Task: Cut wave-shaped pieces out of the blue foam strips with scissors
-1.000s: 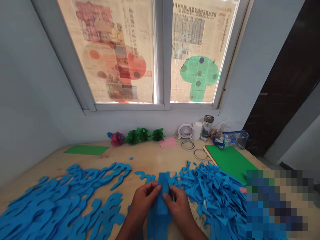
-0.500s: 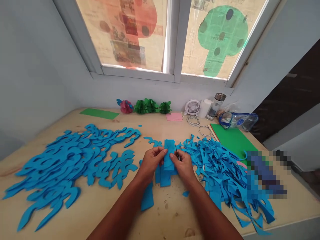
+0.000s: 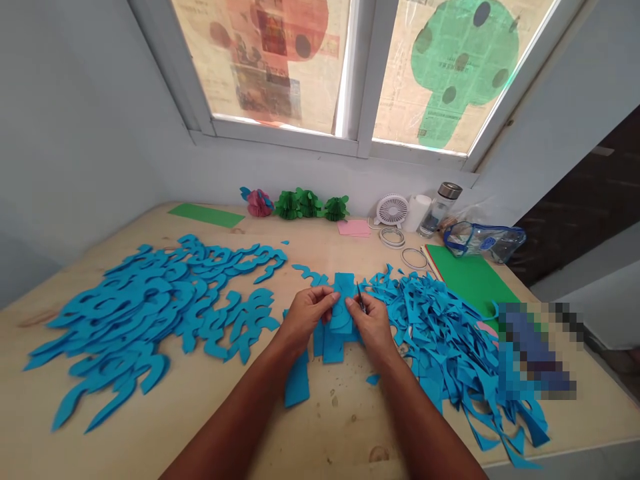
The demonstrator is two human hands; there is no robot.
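Note:
A blue paper strip (image 3: 343, 287) is held upright between my two hands above the table. My left hand (image 3: 313, 312) pinches its left edge between thumb and fingers. Closed at the strip's right side, my right hand (image 3: 370, 321) has its thumb against the paper and also holds dark, thin-bladed scissors (image 3: 360, 298), tips pointing up; their handles are hidden in the fingers. Beneath my hands lie more blue paper strips (image 3: 333, 350), with one long strip (image 3: 297, 383) beside my left wrist.
Wavy blue cut-outs (image 3: 150, 293) are heaped on the left. Blue scraps (image 3: 440, 327) pile up on the right, against green sheets (image 3: 465, 277). Along the back stand paper flowers (image 3: 307, 203), a small fan (image 3: 393, 211), a bottle (image 3: 440, 210) and a clear pouch (image 3: 485, 241).
The view has shifted slightly. Both hands keep their grip on the blue strip, which has tilted a little, and its curved lower edge shows more now.

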